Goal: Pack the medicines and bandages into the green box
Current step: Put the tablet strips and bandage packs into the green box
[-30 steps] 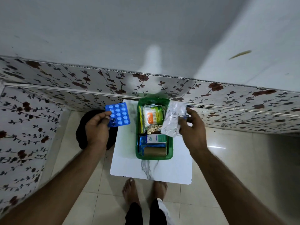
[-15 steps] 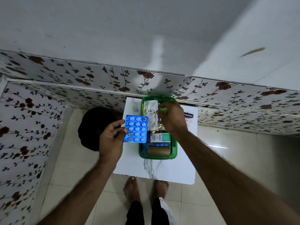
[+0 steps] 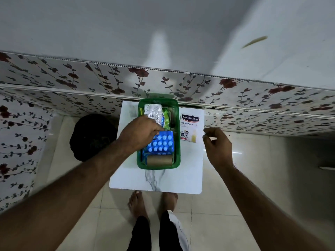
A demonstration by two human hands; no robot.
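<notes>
The green box (image 3: 177, 142) stands on a small white table (image 3: 172, 180). Inside it a blue blister pack (image 3: 161, 144) lies flat, with my left hand (image 3: 139, 133) over the box and its fingertips on the pack's far edge. A silver pouch (image 3: 153, 113) and a green packet (image 3: 166, 118) lie at the far end, a brown bandage roll (image 3: 159, 160) at the near end. A white Hansaplast packet (image 3: 191, 127) lies on the table right of the box. My right hand (image 3: 217, 145) hovers beside that packet, fingers loosely curled and holding nothing.
A floral-panelled wall (image 3: 108, 78) runs just behind the table. A black round object (image 3: 92, 136) sits on the tiled floor to the left. My bare feet (image 3: 154, 200) stand at the table's near edge.
My left hand carried the blue blister pack from beside the box down into it. My right hand left the silver pouch in the box and drew back to the right.
</notes>
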